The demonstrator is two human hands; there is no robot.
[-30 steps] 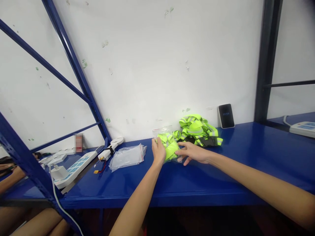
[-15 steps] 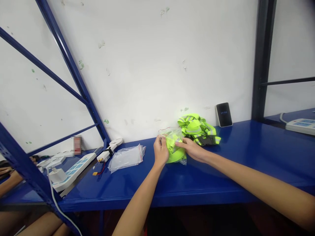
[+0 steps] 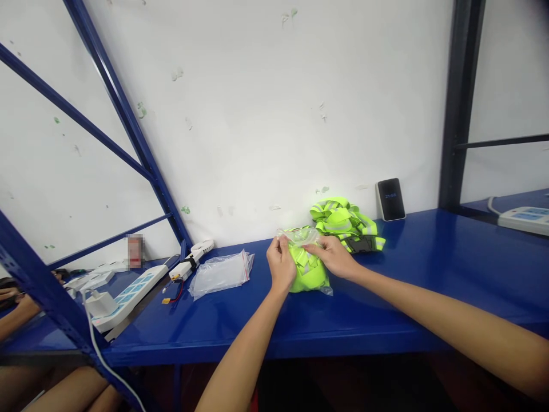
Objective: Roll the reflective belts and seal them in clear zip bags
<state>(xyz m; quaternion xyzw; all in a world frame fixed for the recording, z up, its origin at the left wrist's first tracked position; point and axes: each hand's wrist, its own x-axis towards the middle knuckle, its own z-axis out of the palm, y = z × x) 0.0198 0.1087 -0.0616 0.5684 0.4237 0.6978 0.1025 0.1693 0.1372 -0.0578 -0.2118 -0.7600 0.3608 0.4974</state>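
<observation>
Between my hands is a clear zip bag (image 3: 306,273) with folded neon-yellow reflective webbing inside, resting on the blue table (image 3: 377,309). My left hand (image 3: 282,264) is closed on the bag's upper left edge. With thumb and fingers, my right hand (image 3: 335,255) pinches the upper right edge near the opening. The bag's top strip stands up between the two hands. Just behind, a loose pile of neon-yellow reflective straps (image 3: 343,220) lies by the wall, with a black buckle (image 3: 360,244) at its front.
Left of my hands lies a stack of clear zip bags (image 3: 223,273). Beyond it are a small white fan (image 3: 201,248) and a power strip (image 3: 131,298). A clock display (image 3: 390,199) leans at the wall. Another person's arm (image 3: 19,317) shows far left, past the blue frame post (image 3: 51,292).
My right hand has shifted up to the bag's top edge from the webbing's side. The bag's top is drawn straighter between my hands, and its lower end sits slightly nearer me.
</observation>
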